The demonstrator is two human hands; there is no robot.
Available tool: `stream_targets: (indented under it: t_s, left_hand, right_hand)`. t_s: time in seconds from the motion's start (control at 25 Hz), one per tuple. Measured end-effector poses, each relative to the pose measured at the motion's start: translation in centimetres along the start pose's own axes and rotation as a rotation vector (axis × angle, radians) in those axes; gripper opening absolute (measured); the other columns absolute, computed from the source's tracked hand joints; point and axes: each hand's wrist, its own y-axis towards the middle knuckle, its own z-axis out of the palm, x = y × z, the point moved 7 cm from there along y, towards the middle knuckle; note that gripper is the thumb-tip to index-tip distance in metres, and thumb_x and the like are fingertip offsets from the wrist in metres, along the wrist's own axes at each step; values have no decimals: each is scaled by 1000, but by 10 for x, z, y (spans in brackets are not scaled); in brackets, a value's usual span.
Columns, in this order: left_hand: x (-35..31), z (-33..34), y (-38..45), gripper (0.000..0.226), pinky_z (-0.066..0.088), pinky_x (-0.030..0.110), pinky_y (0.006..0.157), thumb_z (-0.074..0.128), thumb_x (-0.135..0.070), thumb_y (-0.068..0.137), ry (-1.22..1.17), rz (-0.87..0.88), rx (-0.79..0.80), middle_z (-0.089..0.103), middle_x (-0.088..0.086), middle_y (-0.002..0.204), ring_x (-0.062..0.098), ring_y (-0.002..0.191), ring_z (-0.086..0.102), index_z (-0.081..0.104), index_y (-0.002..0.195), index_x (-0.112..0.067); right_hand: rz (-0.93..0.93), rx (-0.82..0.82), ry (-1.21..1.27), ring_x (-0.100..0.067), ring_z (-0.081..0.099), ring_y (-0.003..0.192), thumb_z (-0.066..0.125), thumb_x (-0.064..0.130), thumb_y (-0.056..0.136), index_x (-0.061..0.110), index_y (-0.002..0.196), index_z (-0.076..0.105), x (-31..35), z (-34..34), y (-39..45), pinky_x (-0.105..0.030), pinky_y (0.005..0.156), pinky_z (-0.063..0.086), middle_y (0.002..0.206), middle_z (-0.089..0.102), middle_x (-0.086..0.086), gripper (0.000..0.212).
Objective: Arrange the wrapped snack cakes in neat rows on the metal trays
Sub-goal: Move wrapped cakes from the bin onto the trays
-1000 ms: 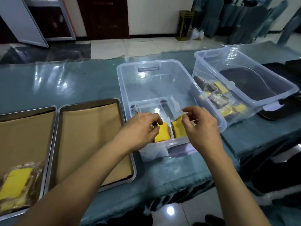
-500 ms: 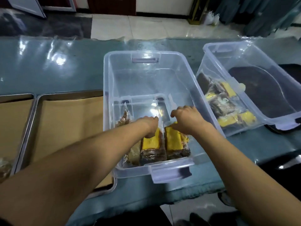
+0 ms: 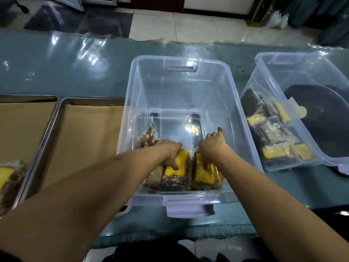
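Observation:
Both my hands reach down into the clear plastic bin (image 3: 181, 61) in front of me. My left hand (image 3: 170, 154) grips a wrapped snack cake with a yellow label (image 3: 177, 171), thumb on the label. My right hand (image 3: 211, 148) grips a second yellow-labelled cake (image 3: 204, 174) beside it, one finger sticking up. Another wrapped cake (image 3: 149, 138) stands on edge at the bin's left wall. Two paper-lined metal trays lie to the left: the nearer tray (image 3: 85, 129) holds only paper, the far-left tray (image 3: 22, 118) carries a wrapped cake (image 3: 9, 178) at its front.
A second clear bin (image 3: 302, 61) to the right holds several wrapped cakes (image 3: 273, 137) and leans over a dark round object (image 3: 324, 118). The table (image 3: 56, 69) is covered with shiny teal plastic. Tiled floor lies beyond its far edge.
My head has moved closer over the bin. Both hands have gone deeper and closed on the two yellow-labelled cakes, which they only touched before.

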Motion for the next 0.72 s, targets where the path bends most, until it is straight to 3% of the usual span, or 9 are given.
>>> stream_targets:
  t_s: [0.08, 0.16, 0.28, 0.4, 0.56, 0.72]
  left_hand:
    - [3, -5, 1, 92, 32, 46, 113, 77, -55, 77, 23, -13, -28, 46, 12, 147, 34, 134, 41, 34, 150, -20]
    - [4, -11, 0, 69, 37, 42, 107, 77, -50, 79, 30, -22, -49, 56, 10, 135, 32, 126, 47, 51, 136, -22]
    - [1, -21, -4, 43, 46, 34, 89, 77, -37, 83, -25, 0, -30, 63, 7, 121, 30, 113, 58, 62, 119, -19]
    - [3, -43, -16, 22, 44, 29, 73, 75, -23, 86, -166, 57, -93, 62, 4, 101, 29, 102, 62, 59, 101, -19]
    - [15, -80, -56, 24, 50, 35, 81, 74, -24, 85, -289, 103, -346, 63, 3, 101, 26, 97, 61, 59, 103, -21]
    - [33, -107, -119, 20, 51, 34, 76, 73, -28, 87, -502, 74, -590, 64, -4, 92, 19, 90, 63, 56, 95, -34]
  right_hand:
    - [-39, -33, 19, -35, 48, 134, 74, 38, 86, 11, 140, 49, 1, -4, -6, -65, 119, 6, 139, 55, -13, 65]
    - [-79, -91, 78, -30, 53, 128, 69, 25, 90, 13, 138, 49, 0, -11, -15, -59, 118, 21, 134, 57, -7, 53]
    - [-65, -261, 335, -33, 56, 122, 57, 16, 96, 13, 139, 42, -14, -30, -26, -40, 95, 44, 135, 51, -12, 46]
    - [-43, -422, 532, -37, 59, 110, 60, 5, 88, 17, 138, 40, -35, -50, -35, -39, 82, 47, 128, 50, -15, 55]
    - [-64, -556, 805, -32, 56, 94, 58, -4, 80, 25, 137, 38, -62, -71, -46, -36, 67, 42, 118, 61, -15, 67]
    - [-83, -732, 1097, -28, 58, 98, 65, 2, 76, 26, 130, 49, -77, -92, -65, -36, 72, 46, 116, 62, -7, 61]
